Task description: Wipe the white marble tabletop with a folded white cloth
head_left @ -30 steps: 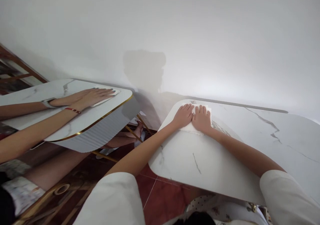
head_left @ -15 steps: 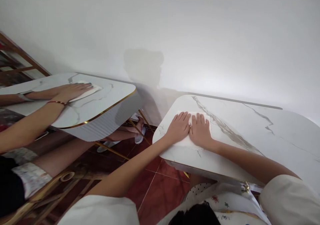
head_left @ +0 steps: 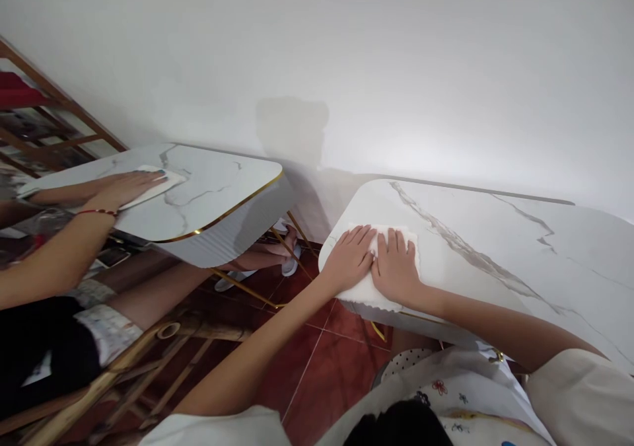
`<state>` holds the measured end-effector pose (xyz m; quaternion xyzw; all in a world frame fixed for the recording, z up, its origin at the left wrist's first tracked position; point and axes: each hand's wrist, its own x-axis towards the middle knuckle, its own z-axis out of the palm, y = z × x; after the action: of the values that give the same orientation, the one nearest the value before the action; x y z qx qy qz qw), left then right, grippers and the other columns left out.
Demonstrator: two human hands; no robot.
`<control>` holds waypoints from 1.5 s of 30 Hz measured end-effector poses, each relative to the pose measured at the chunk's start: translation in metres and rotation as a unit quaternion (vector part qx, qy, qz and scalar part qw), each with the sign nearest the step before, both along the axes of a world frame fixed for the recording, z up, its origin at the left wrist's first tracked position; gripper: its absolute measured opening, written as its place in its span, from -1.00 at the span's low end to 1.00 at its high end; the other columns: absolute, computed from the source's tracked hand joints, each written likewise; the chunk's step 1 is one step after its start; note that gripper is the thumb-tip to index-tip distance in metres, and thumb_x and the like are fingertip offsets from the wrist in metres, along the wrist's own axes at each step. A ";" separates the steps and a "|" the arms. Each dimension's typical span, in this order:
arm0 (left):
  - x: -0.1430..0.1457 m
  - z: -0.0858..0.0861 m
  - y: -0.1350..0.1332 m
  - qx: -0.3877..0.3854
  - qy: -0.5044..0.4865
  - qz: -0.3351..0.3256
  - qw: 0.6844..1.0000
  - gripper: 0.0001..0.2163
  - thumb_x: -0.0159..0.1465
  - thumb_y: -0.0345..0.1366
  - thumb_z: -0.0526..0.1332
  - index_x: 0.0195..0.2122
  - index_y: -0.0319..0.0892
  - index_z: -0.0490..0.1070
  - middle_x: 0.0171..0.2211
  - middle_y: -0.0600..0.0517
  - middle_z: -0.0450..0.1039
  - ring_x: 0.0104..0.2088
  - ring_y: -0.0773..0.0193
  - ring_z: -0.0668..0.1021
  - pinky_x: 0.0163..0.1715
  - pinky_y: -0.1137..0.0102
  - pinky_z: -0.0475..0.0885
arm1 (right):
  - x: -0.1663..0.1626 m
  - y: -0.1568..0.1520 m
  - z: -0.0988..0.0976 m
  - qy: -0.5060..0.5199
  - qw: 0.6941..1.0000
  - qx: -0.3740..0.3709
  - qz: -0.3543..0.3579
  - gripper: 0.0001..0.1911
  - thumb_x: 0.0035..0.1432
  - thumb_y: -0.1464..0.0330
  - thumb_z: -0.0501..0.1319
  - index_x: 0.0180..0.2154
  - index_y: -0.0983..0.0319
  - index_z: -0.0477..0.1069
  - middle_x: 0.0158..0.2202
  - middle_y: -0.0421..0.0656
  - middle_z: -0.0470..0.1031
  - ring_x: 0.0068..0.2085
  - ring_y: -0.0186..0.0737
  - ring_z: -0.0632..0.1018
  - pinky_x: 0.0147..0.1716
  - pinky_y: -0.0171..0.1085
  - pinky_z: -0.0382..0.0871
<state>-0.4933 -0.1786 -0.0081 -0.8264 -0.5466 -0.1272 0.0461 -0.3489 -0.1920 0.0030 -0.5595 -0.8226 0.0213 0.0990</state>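
A white cloth (head_left: pixel 369 294) with a wavy edge lies spread near the left end of a white, marble-patterned tabletop (head_left: pixel 465 224), reaching the near edge. My left hand (head_left: pixel 349 260) presses flat on its left half, fingers stretched forward. Beside it, my right hand (head_left: pixel 396 266) lies flat on the right half with the fingers slightly apart. The two thumbs nearly meet in the middle. Neither hand grips the cloth; both rest on top of it.
At left, a co-worker's hand (head_left: pixel 123 188) lies on another white cloth (head_left: pixel 151 195) on a second marble-patterned table (head_left: pixel 212 182) with gold trim. A bamboo chair (head_left: pixel 168 330) stands below it. A white wall (head_left: pixel 421 69) rises behind both tables.
My hands and the cloth have slid toward the near edge of the table. The co-worker's hands and cloth have moved left and back on the other table. The view has shifted slightly.
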 end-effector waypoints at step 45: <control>-0.031 -0.006 0.223 0.034 -0.020 0.006 0.999 -0.58 0.30 -0.35 -0.12 0.17 -0.22 0.21 0.18 -0.11 0.29 0.19 0.17 0.30 0.20 0.21 0.19 | -0.026 0.222 -0.007 0.049 0.997 0.050 0.029 -0.48 0.28 0.30 -0.12 0.23 0.29 0.13 0.29 0.08 0.13 0.26 0.03 0.13 0.14 0.02 0.02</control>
<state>-0.5242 0.0444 -0.0139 -0.8184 -0.5476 -0.1619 0.0643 -0.3749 0.0296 -0.0039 -0.5283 -0.8326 0.0107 0.1660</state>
